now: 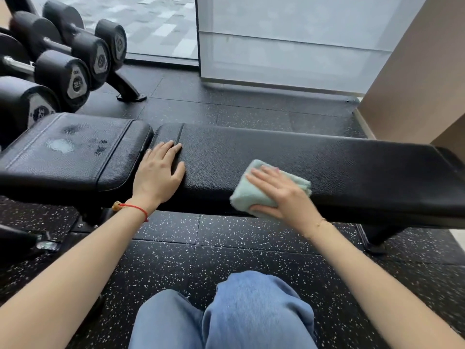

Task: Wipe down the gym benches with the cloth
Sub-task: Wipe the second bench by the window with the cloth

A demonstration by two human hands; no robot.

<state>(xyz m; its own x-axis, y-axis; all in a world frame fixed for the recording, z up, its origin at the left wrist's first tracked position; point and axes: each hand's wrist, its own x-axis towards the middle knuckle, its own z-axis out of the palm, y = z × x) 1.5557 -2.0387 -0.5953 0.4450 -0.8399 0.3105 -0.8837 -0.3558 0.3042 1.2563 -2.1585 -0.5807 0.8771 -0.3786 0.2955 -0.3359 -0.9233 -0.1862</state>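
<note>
A black padded gym bench (352, 162) runs across the middle of the view, with a shorter seat pad (75, 152) at its left end. My left hand (159, 172) rests flat on the long pad near the gap between the pads, fingers straight. My right hand (279, 195) holds a folded pale green cloth (251, 195) against the front part of the long pad, fingers laid over the top and thumb under its near edge. The seat pad shows a whitish smear and dark damp marks.
A rack of black dumbbells (63, 74) stands at the left, its foot (130, 94) on the floor behind the bench. A glass wall (289, 46) and a beige wall (415, 71) close the back and right. Speckled black rubber floor (226, 248) lies under my knees.
</note>
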